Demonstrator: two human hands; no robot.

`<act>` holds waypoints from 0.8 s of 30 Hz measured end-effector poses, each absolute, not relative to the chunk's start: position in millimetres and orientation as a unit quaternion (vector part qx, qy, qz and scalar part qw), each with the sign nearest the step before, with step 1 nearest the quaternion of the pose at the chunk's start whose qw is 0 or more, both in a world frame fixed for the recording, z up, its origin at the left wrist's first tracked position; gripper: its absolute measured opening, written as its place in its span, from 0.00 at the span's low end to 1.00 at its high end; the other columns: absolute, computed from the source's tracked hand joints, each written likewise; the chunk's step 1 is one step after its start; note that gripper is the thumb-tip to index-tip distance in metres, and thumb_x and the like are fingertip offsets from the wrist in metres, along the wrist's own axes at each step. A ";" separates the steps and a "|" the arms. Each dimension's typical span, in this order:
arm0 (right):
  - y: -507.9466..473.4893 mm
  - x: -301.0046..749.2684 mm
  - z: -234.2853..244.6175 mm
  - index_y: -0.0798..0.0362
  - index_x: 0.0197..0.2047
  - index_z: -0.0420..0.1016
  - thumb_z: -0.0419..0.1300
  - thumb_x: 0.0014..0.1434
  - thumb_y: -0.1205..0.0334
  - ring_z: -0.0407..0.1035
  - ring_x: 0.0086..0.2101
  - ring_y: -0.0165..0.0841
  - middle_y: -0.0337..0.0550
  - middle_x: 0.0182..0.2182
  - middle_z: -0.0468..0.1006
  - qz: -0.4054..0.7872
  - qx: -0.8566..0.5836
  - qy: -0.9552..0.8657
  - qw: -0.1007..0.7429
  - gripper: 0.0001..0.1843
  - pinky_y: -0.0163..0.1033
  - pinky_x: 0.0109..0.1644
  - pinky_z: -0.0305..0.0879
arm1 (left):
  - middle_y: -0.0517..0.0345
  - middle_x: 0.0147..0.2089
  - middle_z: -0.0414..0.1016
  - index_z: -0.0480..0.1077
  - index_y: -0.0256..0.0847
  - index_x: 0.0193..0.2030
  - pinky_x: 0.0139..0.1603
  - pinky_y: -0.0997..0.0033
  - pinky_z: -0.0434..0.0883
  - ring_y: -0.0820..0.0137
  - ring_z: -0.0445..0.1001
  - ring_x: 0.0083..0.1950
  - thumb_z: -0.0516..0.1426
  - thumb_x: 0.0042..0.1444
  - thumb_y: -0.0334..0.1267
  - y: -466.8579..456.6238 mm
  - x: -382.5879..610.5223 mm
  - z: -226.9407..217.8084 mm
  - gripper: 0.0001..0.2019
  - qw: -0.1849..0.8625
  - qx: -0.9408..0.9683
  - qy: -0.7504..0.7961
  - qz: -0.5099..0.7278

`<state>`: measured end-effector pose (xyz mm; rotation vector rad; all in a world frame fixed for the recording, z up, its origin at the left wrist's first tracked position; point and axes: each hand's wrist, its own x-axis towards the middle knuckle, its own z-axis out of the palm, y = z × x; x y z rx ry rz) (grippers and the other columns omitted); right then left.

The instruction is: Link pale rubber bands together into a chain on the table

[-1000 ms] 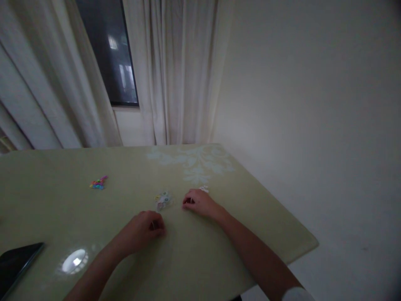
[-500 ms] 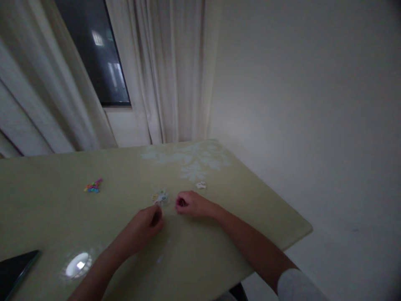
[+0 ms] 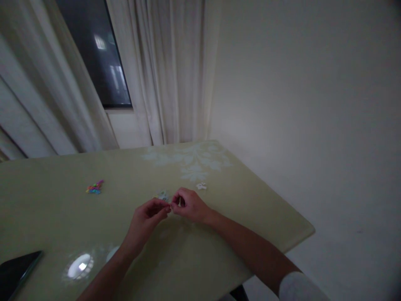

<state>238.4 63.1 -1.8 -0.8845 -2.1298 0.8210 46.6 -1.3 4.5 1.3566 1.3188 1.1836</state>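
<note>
My left hand and my right hand meet fingertip to fingertip just above the pale green table. Both are pinched closed on something tiny that I cannot make out, and a thin pale sliver shows in the right fingers. Right behind the fingertips lies a small pile of pale beads. A tiny white piece rests on the table a little beyond my right hand.
A small cluster of bright coloured beads lies at the left of the table. A dark phone sits at the near left edge. Curtains and a dark window stand behind. The table's right edge drops off near the wall.
My two hands have come together and lifted slightly off the table, and their fingertips now touch in a pinch. Before, they rested apart on the surface.
</note>
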 end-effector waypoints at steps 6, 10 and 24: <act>61.6 236.0 -4.8 0.53 0.39 0.74 0.67 0.58 0.65 0.65 0.31 0.28 0.37 0.33 0.73 0.277 -0.358 -0.828 0.330 0.06 0.33 0.36 0.60 | 0.50 0.37 0.84 0.79 0.39 0.38 0.36 0.65 0.78 0.60 0.82 0.37 0.68 0.50 0.57 -1.0 47.1 3.4 0.22 0.447 0.534 0.537 0.476; 60.1 234.2 -8.2 0.52 0.40 0.74 0.67 0.59 0.63 0.66 0.32 0.29 0.37 0.35 0.74 0.249 -0.356 -0.838 0.329 0.07 0.34 0.38 0.61 | 0.45 0.43 0.86 0.79 0.39 0.42 0.36 0.65 0.78 0.57 0.83 0.40 0.67 0.51 0.60 -2.0 50.7 2.2 0.25 0.471 0.519 0.532 0.474; 66.2 233.1 -15.1 0.55 0.46 0.80 0.66 0.64 0.57 0.63 0.27 0.25 0.40 0.37 0.76 0.310 -0.339 -0.803 0.378 0.11 0.33 0.34 0.63 | 0.48 0.41 0.86 0.79 0.40 0.39 0.48 0.59 0.79 0.56 0.84 0.44 0.69 0.45 0.59 12.7 32.3 -1.8 0.24 0.409 0.531 0.545 0.504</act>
